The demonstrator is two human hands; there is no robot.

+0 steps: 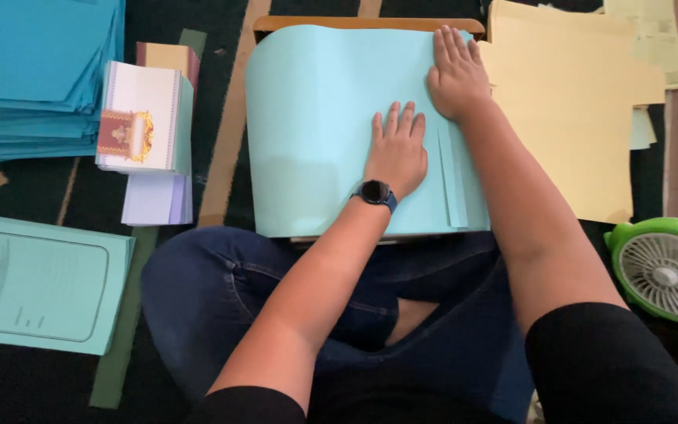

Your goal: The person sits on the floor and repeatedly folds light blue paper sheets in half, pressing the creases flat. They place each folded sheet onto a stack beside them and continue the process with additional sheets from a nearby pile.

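A large light blue paper sheet (315, 118) lies curved over a wooden board (366, 23) in front of my crossed legs. My left hand (398, 149), with a dark watch on the wrist, presses flat on the sheet near its right side. Further up, my right hand (455, 74) lies flat with fingers together on the sheet's upper right corner. Several folded blue edges show just right of my left hand. Neither hand grips anything.
A stack of cream yellow paper (566, 102) lies to the right. A green fan (665, 271) sits at the lower right. On the left are a pile of darker blue sheets (37, 71), a stack of white decorated cards (143, 118) and a printed blue cover (37, 286).
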